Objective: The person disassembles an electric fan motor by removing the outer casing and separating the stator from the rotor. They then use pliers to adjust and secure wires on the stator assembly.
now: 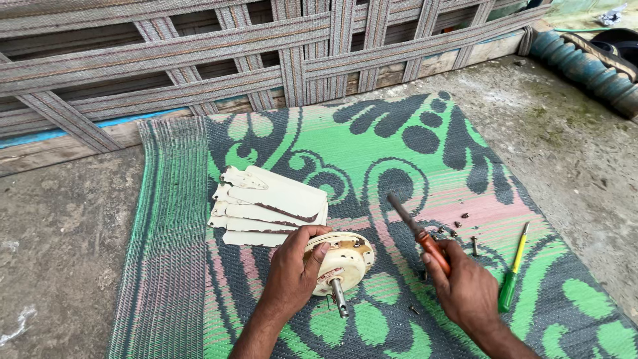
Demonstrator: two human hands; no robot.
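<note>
Cream fan motor housing (340, 260) with its shaft pointing toward the camera, lying on the green patterned mat (372, 146) just in front of stacked cream blades (269, 206). Mid-disassembly by the look — loose screws (460, 219) scattered to the right. Left hand (296, 269) wrapped around the housing rim, steadying it. Right hand (465, 286) closed on an orange-handled screwdriver (419, 233), tip raised — likely needs lowering onto a fastener. Green screwdriver (513, 269) lying alongside.
</note>
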